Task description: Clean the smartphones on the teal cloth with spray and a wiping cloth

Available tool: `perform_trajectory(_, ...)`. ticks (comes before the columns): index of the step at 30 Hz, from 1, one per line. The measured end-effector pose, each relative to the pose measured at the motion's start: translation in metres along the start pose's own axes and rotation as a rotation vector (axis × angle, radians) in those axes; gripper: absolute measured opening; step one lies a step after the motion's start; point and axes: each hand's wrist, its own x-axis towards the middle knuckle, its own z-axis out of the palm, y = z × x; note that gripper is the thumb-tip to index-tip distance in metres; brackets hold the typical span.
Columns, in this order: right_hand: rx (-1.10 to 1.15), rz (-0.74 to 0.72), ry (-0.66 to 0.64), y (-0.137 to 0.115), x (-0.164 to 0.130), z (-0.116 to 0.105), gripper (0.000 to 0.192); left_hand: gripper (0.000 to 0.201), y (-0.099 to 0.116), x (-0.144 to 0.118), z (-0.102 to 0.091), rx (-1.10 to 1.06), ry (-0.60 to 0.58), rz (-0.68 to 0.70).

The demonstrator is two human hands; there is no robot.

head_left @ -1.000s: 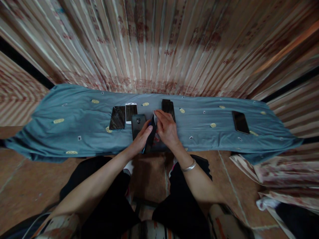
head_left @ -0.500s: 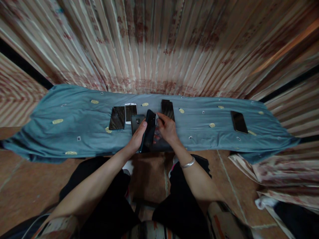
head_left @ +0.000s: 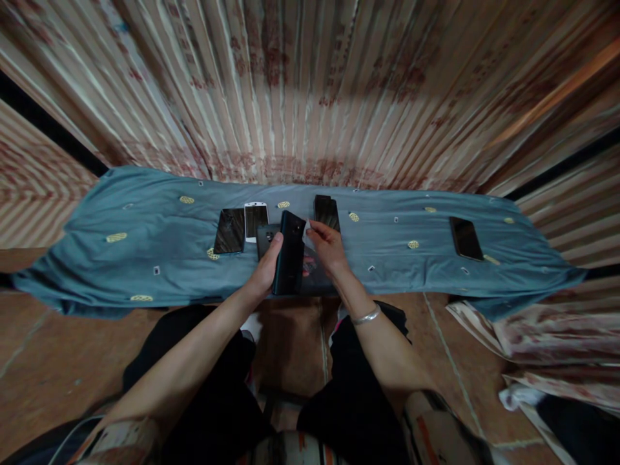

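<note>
With the left hand point(head_left: 264, 274) gripping the dark slab phone point(head_left: 289, 253) steady above the table's point(head_left: 121, 258) near edge, the right hand point(head_left: 330, 248) should pinch its top corner lightly.

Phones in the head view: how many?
6. Dark phone and white phone lie left; one behind the left hand; one held in it; one past the right hand; one far right. More may be hidden under the hands.

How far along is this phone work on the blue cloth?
Four phones already lie flat on the blue cloth: a dark phone, a white phone, a black phone and a far phone. In hand: the left hand holds a dark phone case; the right hand pinches something beside it. Whether more remains can't be judged.
</note>
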Motion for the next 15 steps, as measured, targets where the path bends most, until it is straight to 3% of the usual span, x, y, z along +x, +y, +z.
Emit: perform_trajectory(15, -0.185, -0.036, -0.13, 0.011, -0.011, 0.003, 0.033, 0.046, 0.012, -0.003, 0.002, 0.035, 0.083, 0.086)
